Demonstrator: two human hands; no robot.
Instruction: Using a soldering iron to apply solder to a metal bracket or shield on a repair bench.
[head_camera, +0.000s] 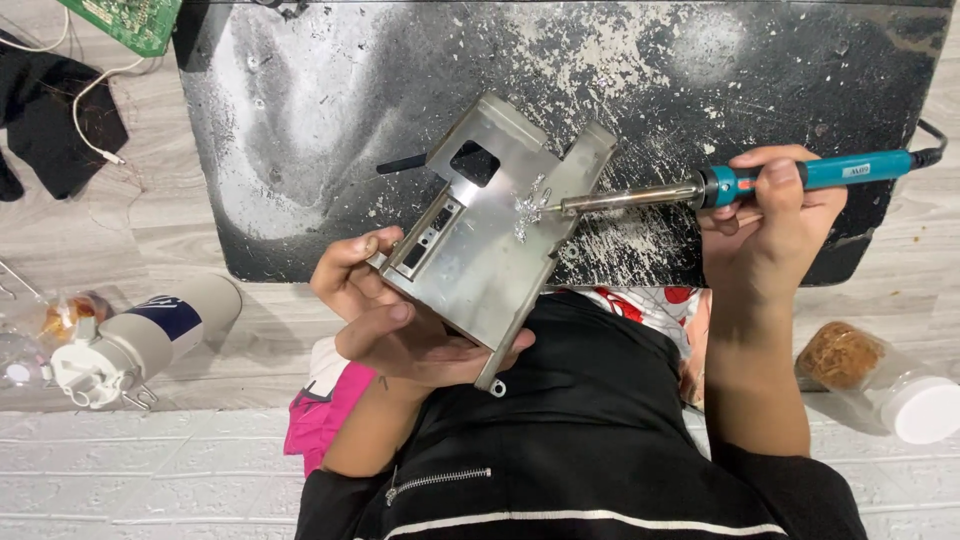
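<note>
over black mat (300, 120), left grip (400, 310) holds metal bracket (480, 250); right grip (770, 225) holds soldering iron (700, 188).

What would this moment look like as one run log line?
left hand: holds metal casing | right hand: grips soldering iron | tip: on solder blob

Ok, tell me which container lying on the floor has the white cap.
The clear jar of brown material beside the right hand; the white bottle lies opposite.

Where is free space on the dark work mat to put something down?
The black speckled mat is bare at its upper left, between the green circuit board and the silver metal casing. Its upper right, above the teal-handled soldering iron, is bare too. The middle is crowded by both hands.
</note>
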